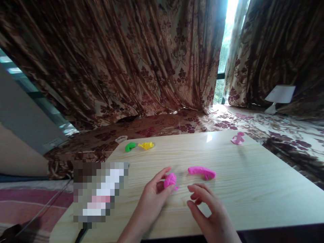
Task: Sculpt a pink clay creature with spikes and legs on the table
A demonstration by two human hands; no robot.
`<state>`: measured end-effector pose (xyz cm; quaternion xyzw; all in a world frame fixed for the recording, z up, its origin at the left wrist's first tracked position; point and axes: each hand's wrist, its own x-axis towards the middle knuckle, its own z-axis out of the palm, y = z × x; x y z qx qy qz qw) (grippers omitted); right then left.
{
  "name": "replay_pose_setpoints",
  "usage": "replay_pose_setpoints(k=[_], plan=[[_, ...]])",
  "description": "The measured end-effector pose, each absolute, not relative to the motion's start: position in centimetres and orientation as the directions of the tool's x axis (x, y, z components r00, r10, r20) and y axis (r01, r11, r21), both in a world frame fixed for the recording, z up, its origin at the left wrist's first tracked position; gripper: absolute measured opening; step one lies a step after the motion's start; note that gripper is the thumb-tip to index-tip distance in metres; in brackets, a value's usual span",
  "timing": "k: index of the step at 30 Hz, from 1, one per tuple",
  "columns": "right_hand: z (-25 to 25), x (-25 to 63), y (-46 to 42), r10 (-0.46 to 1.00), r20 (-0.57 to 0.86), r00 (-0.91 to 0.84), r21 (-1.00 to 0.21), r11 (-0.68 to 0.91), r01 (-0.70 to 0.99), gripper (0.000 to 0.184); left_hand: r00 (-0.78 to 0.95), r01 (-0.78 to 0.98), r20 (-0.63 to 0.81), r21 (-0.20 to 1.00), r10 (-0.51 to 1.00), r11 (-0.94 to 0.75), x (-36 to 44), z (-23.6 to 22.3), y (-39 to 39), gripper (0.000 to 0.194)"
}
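My left hand (158, 189) is closed around a lump of bright pink modelling clay (170, 181), held between thumb and fingers above the table. A small pink bit sticks out at the lump's lower right. To its right, my right hand (206, 206) holds nothing, its thumb and fingers curved and apart. Just beyond the right hand, a longer pink clay piece (201, 171) lies on the table, slightly bent, with a small nub underneath.
The pale wooden table (253, 189) carries a green piece (130, 146) and a yellow piece (146, 145) at the far left. A light pink figure (238, 138) stands at the far right. A blurred-out device (103, 192) with a cable lies left. Behind are a lamp (280, 94) and curtains (152, 57).
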<state>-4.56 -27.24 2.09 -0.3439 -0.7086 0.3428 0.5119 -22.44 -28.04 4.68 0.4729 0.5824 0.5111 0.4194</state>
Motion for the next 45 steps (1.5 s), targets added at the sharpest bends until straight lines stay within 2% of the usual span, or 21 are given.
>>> replay_pose_setpoints(k=[2, 6, 9, 11, 16, 21, 24, 27, 29, 31, 33, 34, 36, 37, 39, 40, 45], plan=[[2.7, -5.8, -27.4, 0.833, 0.483, -0.271, -0.837, 0.530, 0.138, 0.033, -0.170, -0.055, -0.091, 0.995, 0.981, 0.083, -21.4, 5.3, -29.3, 0.047], [3.5, -6.6, -27.5, 0.831, 0.455, -0.319, -0.849, 0.514, 0.126, 0.016, -0.225, -0.257, -0.156, 0.962, 0.962, 0.096, -20.1, 5.9, -30.8, 0.044], [3.6, -6.3, -27.5, 0.842, 0.439, -0.313, -0.862, 0.493, 0.120, 0.013, -0.235, -0.378, -0.204, 0.920, 0.950, 0.104, -19.7, 5.8, -31.0, 0.045], [3.7, -6.0, -27.5, 0.847, 0.424, -0.322, -0.865, 0.483, 0.132, 0.014, -0.248, -0.395, -0.203, 0.914, 0.947, 0.093, -19.6, 5.6, -31.0, 0.044], [3.8, -5.4, -27.8, 0.837, 0.410, -0.362, -0.846, 0.498, 0.192, 0.013, -0.259, -0.298, -0.147, 0.952, 0.955, 0.066, -19.0, 5.6, -30.9, 0.039], [2.9, -4.5, -27.0, 0.853, 0.439, -0.283, -0.822, 0.508, 0.256, 0.013, -0.228, -0.234, -0.163, 0.966, 0.960, 0.109, -18.9, 6.0, -31.4, 0.041], [2.5, -3.2, -26.1, 0.869, 0.465, -0.170, -0.819, 0.496, 0.290, 0.011, -0.235, -0.133, -0.127, 0.986, 0.964, 0.098, -20.0, 5.4, -31.1, 0.041], [2.4, -2.0, -25.7, 0.907, 0.391, -0.156, -0.891, 0.416, 0.183, 0.012, -0.317, 0.167, 0.032, 0.986, 0.948, 0.023, -22.2, 4.1, -29.5, 0.039], [2.4, -1.6, -25.8, 0.918, 0.340, -0.204, -0.926, 0.365, 0.098, 0.013, -0.323, 0.436, 0.198, 0.899, 0.925, -0.040, -23.6, 3.2, -28.1, 0.035], [2.3, -1.5, -26.1, 0.916, 0.324, -0.238, -0.939, 0.342, 0.041, 0.014, -0.269, 0.632, 0.296, 0.772, 0.917, -0.063, -24.4, 2.7, -27.3, 0.032], [2.2, -1.8, -26.4, 0.920, 0.312, -0.239, -0.947, 0.322, 0.005, 0.014, -0.266, 0.709, 0.369, 0.701, 0.891, -0.078, -24.1, 2.7, -27.4, 0.035], [2.3, -2.0, -26.6, 0.924, 0.301, -0.237, -0.951, 0.309, -0.004, 0.013, -0.290, 0.704, 0.402, 0.705, 0.868, -0.091, -23.6, 2.9, -27.9, 0.036], [2.7, -2.6, -27.0, 0.922, 0.309, -0.233, -0.948, 0.317, -0.002, 0.010, -0.354, 0.606, 0.412, 0.785, 0.839, -0.130, -21.9, 3.4, -29.2, 0.036], [3.1, -2.9, -27.2, 0.910, 0.342, -0.237, -0.935, 0.353, 0.007, 0.009, -0.375, 0.503, 0.364, 0.852, 0.852, -0.143, -20.8, 3.7, -29.9, 0.032], [3.8, -3.4, -27.5, 0.855, 0.447, -0.264, -0.881, 0.472, 0.035, 0.011, -0.356, 0.220, 0.164, 0.971, 0.920, -0.088, -18.8, 3.9, -31.0, 0.027], [4.2, -3.6, -27.6, 0.818, 0.504, -0.277, -0.842, 0.537, 0.052, 0.013, -0.302, 0.094, 0.086, 0.994, 0.949, -0.060, -17.9, 3.9, -31.3, 0.026], [4.0, -3.6, -27.6, 0.707, 0.651, -0.276, -0.698, 0.701, 0.148, 0.025, -0.132, -0.341, -0.077, 0.940, 0.988, 0.028, -16.0, 3.1, -31.2, 0.035]])
